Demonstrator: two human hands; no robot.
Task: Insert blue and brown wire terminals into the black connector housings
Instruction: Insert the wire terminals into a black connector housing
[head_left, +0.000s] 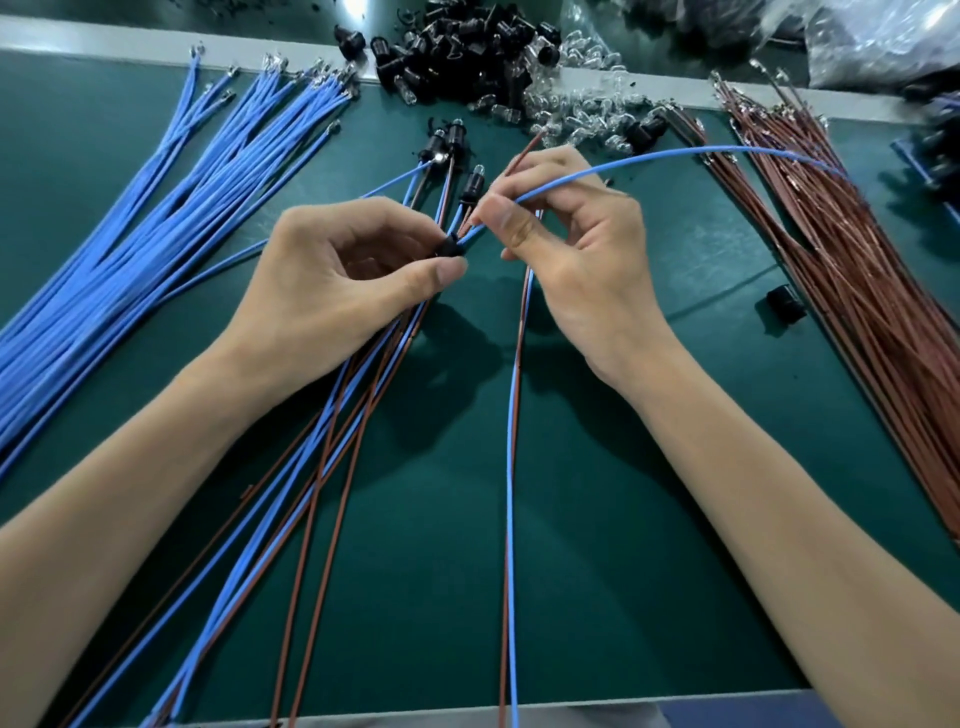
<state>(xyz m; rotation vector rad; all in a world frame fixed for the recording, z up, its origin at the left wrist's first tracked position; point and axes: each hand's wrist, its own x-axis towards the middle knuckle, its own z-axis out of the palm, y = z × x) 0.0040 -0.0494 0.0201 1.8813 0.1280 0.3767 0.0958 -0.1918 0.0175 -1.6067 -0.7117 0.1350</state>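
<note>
Bench (649, 519): green mat, with its front edge nearest the viewer.
Long wires (332, 467): several blue and brown ones fan from the front edge up into the left hand. They are too crossed to count.
Wire pair (511, 467): one blue and one brown, side by side, rising from the front edge to the right hand.
Hands: two, bare, close together over the middle of the bench.
Left hand (332, 280): fingers (441, 273) curled, with thumb and fingertips pinching one black housing (450, 248). The fan of wires passes under the palm.
Black housing: small, dark and round-bodied, held between the two hands, just above the mat.
Right hand (582, 249): thumb and forefinger clamp a blue wire (675, 151) and a brown wire (521, 156).
Blue wire: one end reaches the held housing, and the rest arcs far right. Whether its tip is inside I cannot tell.
Brown wire: its short end sticks up past the forefinger.
Finished pieces (439, 150): three black housings with clear bulbs, just beyond the hands, with wires attached.
Loose housing (785, 305): one, alone on the mat to the right, beside the brown bundle.
Blue bundle (156, 218): one heap at the left, too many wires to count.
Brown bundle (841, 249): one heap at the right, likewise uncounted.
Housing pile (467, 47): one black heap at the far edge.
Bulbs (587, 111): a clear heap touching that pile.
Plastic bag (883, 41): one, in the far right corner.
</note>
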